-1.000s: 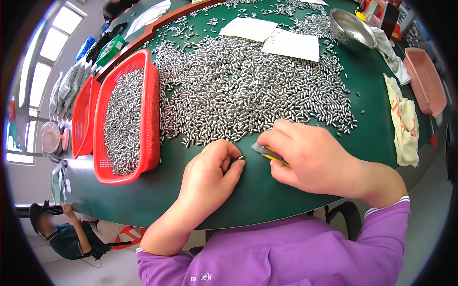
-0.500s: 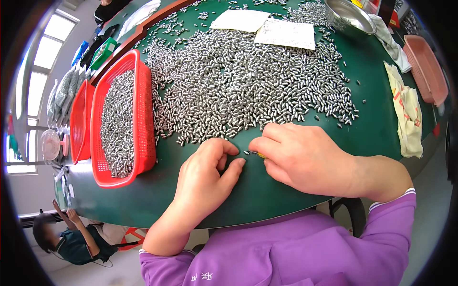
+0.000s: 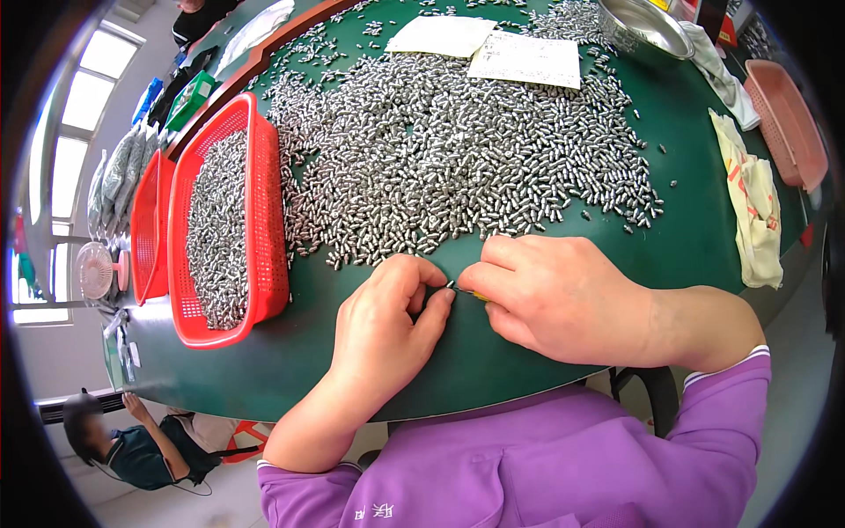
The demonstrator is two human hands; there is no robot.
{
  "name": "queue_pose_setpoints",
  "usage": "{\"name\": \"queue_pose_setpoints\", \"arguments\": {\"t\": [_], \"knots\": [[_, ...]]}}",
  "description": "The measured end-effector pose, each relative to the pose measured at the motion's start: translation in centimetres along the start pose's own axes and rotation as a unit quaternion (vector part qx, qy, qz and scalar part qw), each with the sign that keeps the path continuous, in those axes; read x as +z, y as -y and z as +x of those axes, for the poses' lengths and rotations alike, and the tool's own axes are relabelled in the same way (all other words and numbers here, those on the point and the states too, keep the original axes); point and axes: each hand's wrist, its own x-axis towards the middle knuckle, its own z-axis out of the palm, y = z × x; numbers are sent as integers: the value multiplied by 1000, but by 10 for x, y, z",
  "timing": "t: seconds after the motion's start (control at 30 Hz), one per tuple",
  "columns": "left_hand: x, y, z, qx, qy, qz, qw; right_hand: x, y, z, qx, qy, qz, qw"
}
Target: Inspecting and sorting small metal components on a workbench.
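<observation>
My left hand (image 3: 380,321) pinches a small silver metal piece (image 3: 450,284) between thumb and forefinger, just above the green tabletop. Close to its right, my right hand (image 3: 554,301) is closed on a slim tool with a yellow handle (image 3: 480,297). The tool's thin dark tip points at the piece; whether they touch I cannot tell. Most of the tool is hidden in my fingers. Beyond both hands spreads a wide heap of similar small metal pieces (image 3: 440,158).
A red plastic basket (image 3: 264,211) full of metal pieces stands at the left, a second red basket (image 3: 150,229) beside it. White papers (image 3: 524,60) lie on the heap. A steel bowl (image 3: 647,31), a cream glove (image 3: 753,211) and a pink basket (image 3: 786,123) are at the right.
My left fingertips have closed on the small metal piece, which showed in the gap between my hands before. My right hand has barely shifted.
</observation>
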Motion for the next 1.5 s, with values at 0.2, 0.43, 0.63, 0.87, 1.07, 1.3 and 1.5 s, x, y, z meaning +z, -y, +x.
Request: {"name": "queue_pose_setpoints", "arguments": {"t": [0.2,0.43,0.63,0.87,1.07,1.3,1.5], "knots": [[1,2,2,1,-4,-13,1000,-1,0,0,-1,0,2,1000],[0,0,2,-24,-5,-37,999,-2,-1,1,19,-29,33,999],[3,1,3,-29,-21,-18,999,3,-2,1,22,-36,54,998],[4,1,3,-32,-24,-11,999,7,-3,2,25,-45,73,996],[6,2,3,-40,-26,-17,999,7,-4,1,31,-53,100,993],[4,0,3,-44,-23,-18,999,4,-5,4,74,-20,133,988],[2,-1,5,-63,0,-22,998,1,-6,8,90,5,147,985]]}}
